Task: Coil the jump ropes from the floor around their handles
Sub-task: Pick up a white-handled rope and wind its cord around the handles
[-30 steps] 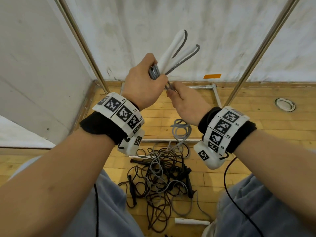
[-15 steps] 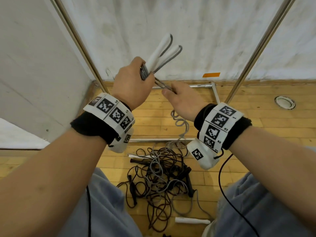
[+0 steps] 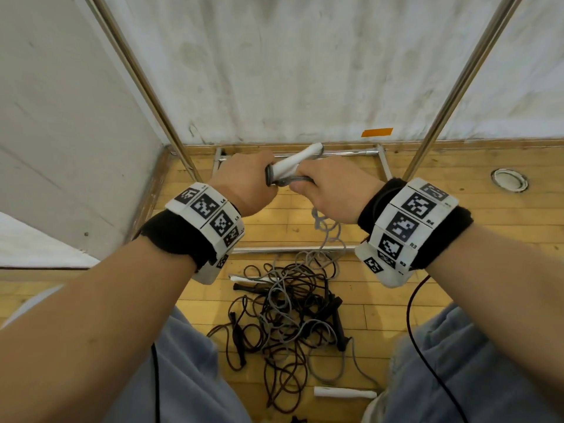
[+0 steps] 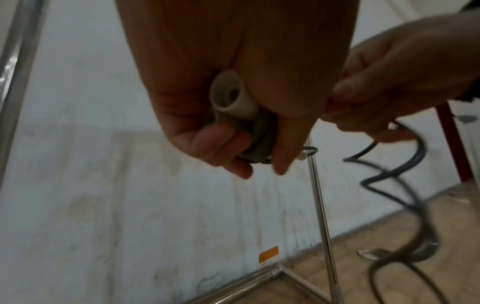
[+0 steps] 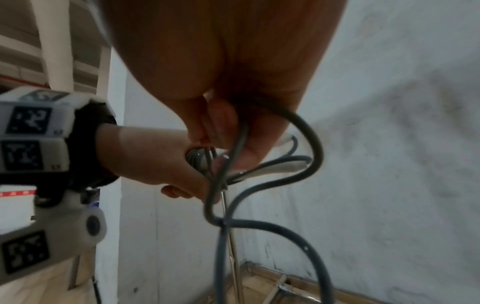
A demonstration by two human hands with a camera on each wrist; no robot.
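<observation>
Centre of the head view, slightly above the middle: left hand [image 3: 244,181] curled round the white handles [image 3: 294,161] of a jump rope, gripping them near their lower end, with the free ends pointing up and to the right toward the back wall. Several turns of grey rope [image 3: 328,236] wound round the handles just beside the left fingers [image 4: 215,144], seen as a dark band in the left wrist view. Right hand [image 3: 328,190] touching the left, fingers closed on the grey rope and pinching it close to the handles. From there, hanging down in loose curls through the middle of the frame to the tangled pile of ropes [image 3: 290,309] on the wooden floor [image 3: 427,178], lower centre, between the knees. Black handles and dark cords mixed with grey ones in the pile; a separate white handle [image 3: 345,393] lying at the bottom right of the pile. Metal frame poles [image 3: 457,83] slanting up at both sides.
</observation>
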